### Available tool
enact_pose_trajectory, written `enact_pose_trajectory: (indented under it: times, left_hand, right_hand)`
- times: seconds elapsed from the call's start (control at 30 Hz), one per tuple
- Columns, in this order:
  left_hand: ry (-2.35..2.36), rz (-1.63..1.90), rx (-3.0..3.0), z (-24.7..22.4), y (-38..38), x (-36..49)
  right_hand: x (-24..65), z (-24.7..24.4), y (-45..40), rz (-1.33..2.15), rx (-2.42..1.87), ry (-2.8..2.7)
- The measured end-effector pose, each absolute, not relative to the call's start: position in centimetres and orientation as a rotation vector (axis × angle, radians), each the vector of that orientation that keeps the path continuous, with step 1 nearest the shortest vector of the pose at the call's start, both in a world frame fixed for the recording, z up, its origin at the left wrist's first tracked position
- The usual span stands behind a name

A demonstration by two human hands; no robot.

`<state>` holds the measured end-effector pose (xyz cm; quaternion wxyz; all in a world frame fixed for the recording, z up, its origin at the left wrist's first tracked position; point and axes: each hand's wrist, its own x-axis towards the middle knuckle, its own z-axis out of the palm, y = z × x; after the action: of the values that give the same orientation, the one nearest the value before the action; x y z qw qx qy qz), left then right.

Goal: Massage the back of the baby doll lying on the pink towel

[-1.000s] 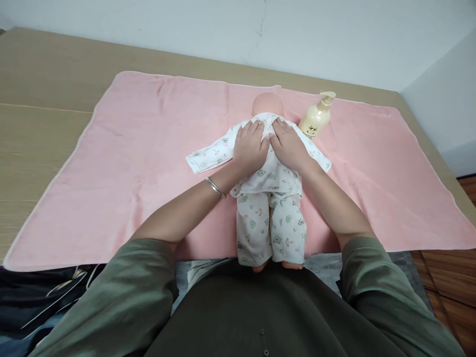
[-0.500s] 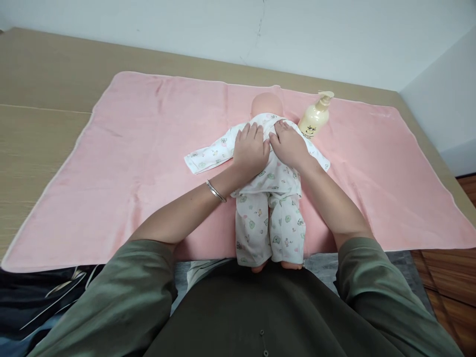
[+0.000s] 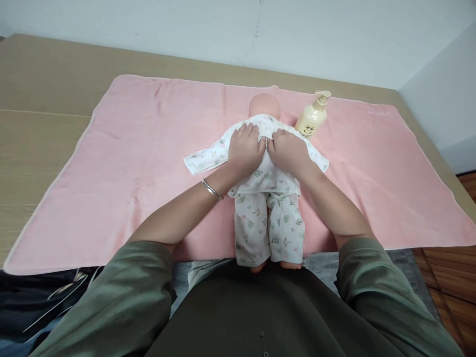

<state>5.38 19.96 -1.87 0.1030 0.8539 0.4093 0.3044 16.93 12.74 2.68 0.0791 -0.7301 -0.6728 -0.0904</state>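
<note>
A baby doll (image 3: 265, 105) lies face down, head toward the wall, in a white patterned shirt (image 3: 271, 178) and matching trousers (image 3: 251, 230). On the left of its upper back, my left hand (image 3: 245, 148) has its fingers curled into the shirt, thumb inward. My right hand (image 3: 288, 150) is closed on the shirt's right side in the same way, the two thumbs nearly meeting. The cloth between them is slightly bunched. Beside the doll's right shoulder is a cream pump bottle (image 3: 312, 116).
Under the doll a pink mat (image 3: 148, 129) covers much of the wooden table (image 3: 48, 64). A white wall (image 3: 186, 29) rises behind. The doll's feet reach the near edge, close to my body. Dark fabric (image 3: 40, 297) lies below at the left.
My fingers, flatter on the doll's back before, are now curled, and cloth is gathered between my hands. The view has shifted slightly.
</note>
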Motion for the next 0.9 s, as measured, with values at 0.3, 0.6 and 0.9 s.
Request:
enact_pose_trajectory:
  times: [0.3, 0.6, 0.9]
  left_hand:
    - [1.225, 0.953, 2.520, -1.7, 19.3, 5.1]
    - [1.159, 1.021, 2.433, -2.8, 20.8, 5.1]
    - [1.179, 1.020, 2.418, -2.7, 20.4, 5.3]
  right_hand:
    - [17.2, 2.5, 13.6, -0.256, -2.224, -1.947]
    - [15.3, 2.5, 11.7, -0.448, -2.261, -2.014]
    - [16.4, 2.2, 12.8, -0.429, -2.201, -1.983]
